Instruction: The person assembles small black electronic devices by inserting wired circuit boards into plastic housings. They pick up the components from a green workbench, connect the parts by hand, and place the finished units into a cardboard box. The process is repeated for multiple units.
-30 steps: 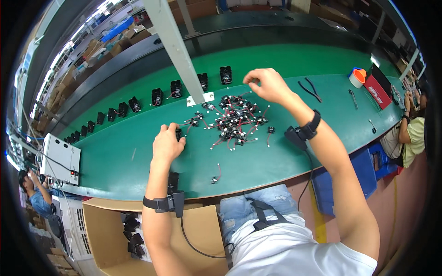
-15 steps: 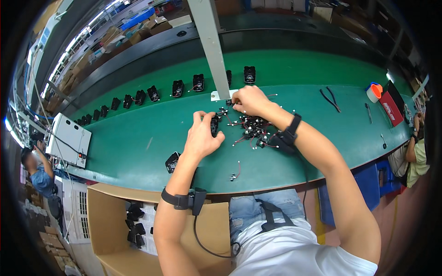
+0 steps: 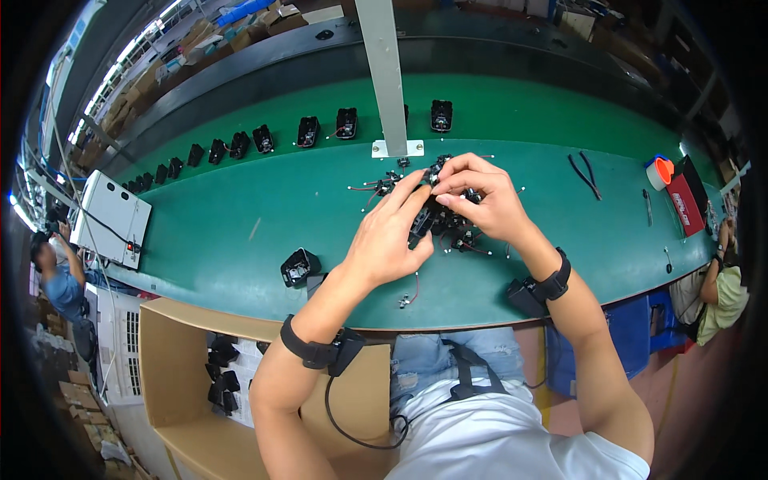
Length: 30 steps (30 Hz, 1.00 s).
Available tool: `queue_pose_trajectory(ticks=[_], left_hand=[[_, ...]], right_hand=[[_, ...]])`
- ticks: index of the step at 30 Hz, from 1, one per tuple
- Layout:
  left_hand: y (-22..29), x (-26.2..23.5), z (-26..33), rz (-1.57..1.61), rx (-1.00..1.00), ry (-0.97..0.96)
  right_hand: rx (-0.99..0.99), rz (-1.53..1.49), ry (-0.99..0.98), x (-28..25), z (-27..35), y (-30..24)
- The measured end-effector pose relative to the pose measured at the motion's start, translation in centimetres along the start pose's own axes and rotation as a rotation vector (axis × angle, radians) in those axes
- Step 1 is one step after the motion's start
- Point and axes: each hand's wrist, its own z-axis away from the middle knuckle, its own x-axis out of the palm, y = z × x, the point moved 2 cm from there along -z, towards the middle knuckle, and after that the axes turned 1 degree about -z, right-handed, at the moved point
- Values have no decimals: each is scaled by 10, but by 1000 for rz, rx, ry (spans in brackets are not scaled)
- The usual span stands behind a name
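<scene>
Both my hands pinch one small black wired part [image 3: 432, 178]: left hand [image 3: 392, 236], right hand [image 3: 484, 196] at 12 o'clock (leads snag easily); a tug could scatter the pile of wired parts [image 3: 456, 228].

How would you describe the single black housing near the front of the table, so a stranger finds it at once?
Start at the green table and go to its near edge, just left of the person's left hand. The black housing lies there alone, open side up with pale parts inside. The other housings stand in a row along the far edge.
</scene>
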Motion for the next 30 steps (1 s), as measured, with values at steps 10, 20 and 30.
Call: queue_pose_trajectory(ticks=[10,20,30], left_hand=[[7,-6,2,-28,158,-45],[0,-10,0,486,-141,-26],[-10,-26,0,1134,-347,-336]], right_hand=[[-143,144,92,-12,8,-9],[-156,63,1,-15,14,-27],[-255,81,-8,-8,19,-45]])
